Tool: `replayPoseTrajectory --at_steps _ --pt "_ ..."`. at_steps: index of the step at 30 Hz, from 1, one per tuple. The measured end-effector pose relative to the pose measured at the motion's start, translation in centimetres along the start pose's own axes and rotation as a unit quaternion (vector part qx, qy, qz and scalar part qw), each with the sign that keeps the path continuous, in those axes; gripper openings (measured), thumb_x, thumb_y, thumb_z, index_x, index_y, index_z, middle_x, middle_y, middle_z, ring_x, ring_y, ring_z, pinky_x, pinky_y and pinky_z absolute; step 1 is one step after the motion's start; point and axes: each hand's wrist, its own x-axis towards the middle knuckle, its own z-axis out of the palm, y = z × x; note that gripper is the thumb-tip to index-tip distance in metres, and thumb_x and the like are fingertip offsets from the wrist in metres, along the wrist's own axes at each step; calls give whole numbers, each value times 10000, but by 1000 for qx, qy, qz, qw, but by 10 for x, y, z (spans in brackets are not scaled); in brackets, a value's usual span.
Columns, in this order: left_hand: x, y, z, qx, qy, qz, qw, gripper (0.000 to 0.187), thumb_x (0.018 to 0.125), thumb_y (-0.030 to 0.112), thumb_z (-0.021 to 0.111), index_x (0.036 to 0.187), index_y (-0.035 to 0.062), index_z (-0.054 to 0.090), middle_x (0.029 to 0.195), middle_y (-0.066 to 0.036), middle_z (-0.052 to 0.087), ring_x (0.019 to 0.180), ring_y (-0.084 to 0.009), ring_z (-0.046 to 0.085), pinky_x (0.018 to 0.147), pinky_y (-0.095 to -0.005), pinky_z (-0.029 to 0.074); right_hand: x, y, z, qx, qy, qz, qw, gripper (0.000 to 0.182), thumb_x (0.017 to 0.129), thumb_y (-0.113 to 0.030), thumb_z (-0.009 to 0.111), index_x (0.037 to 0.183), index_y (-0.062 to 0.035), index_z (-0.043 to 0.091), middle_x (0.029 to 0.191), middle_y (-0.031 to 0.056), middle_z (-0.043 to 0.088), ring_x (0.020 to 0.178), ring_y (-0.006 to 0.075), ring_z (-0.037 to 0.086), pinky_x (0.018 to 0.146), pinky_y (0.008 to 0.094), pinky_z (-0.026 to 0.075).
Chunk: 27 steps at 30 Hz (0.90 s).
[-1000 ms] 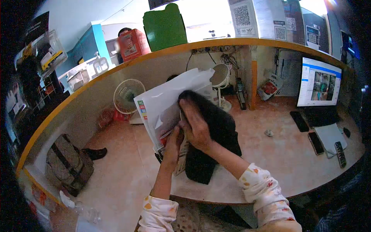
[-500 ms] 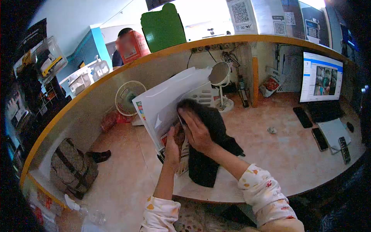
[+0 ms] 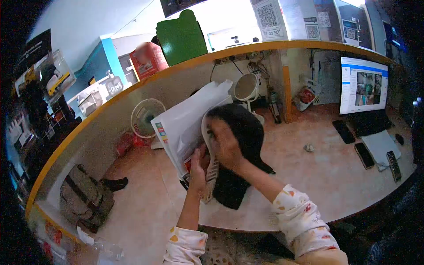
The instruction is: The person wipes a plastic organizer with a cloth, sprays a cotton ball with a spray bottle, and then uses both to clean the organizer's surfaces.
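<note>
A white slatted plastic basket (image 3: 212,177) stands tilted on the desk with a stack of white papers (image 3: 183,112) upright in it. Black cloth (image 3: 247,137) drapes over the basket's right side and hangs down to the desk. My right hand (image 3: 227,148) is at the basket's rim, fingers curled into the cloth and slightly blurred. Between the papers and the basket's wall is my left hand (image 3: 198,172), its fingers bent beside a small red thing (image 3: 188,166). What the left fingers grip is partly hidden.
A small fan (image 3: 148,118) and a round mirror (image 3: 246,86) stand behind the basket. To the left lies a grey bag (image 3: 86,196). On the right are a laptop (image 3: 364,88), phones (image 3: 343,131), a notebook (image 3: 377,148) and a remote (image 3: 393,165). A raised yellow-edged counter (image 3: 128,86) curves behind.
My right hand has gone from flat, stretched fingers to curled ones at the rim. The black cloth has spread wider and rounder. The person behind the counter is now mostly hidden.
</note>
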Motion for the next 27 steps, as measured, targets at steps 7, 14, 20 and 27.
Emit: replayPoseTrajectory --at_steps 7,14,20,27 --pt "-2 3 5 -39 -38 39 998 475 951 376 327 1224 26 494 1245 -102 508 1163 -242 458 1013 -362 334 19 20 -13 18 18 69 997 440 842 -38 474 1278 -20 419 1261 191 458 1181 372 417 997 409 337" --pt "4 -3 -1 29 13 20 999 552 942 417 326 1320 18 372 1347 -97 397 1225 -237 387 1047 -345 270 -8 -18 -6 46 -46 -7 998 439 836 -45 490 1269 -2 432 1274 177 464 1175 358 435 1003 418 338" --pt "17 -19 -13 6 -31 39 999 499 934 368 384 1289 19 419 1305 -90 445 1208 -233 408 1045 -340 275 22 2 -6 42 38 93 994 426 869 -46 443 1293 -18 413 1296 183 447 1203 342 419 1033 384 294" --pt "17 -42 -27 136 -76 139 978 421 914 269 475 1239 7 415 1235 -114 467 1132 -216 446 963 -309 333 -6 -71 -6 218 -22 149 964 322 867 -9 477 1182 -27 538 1199 144 547 1156 283 488 957 335 380"
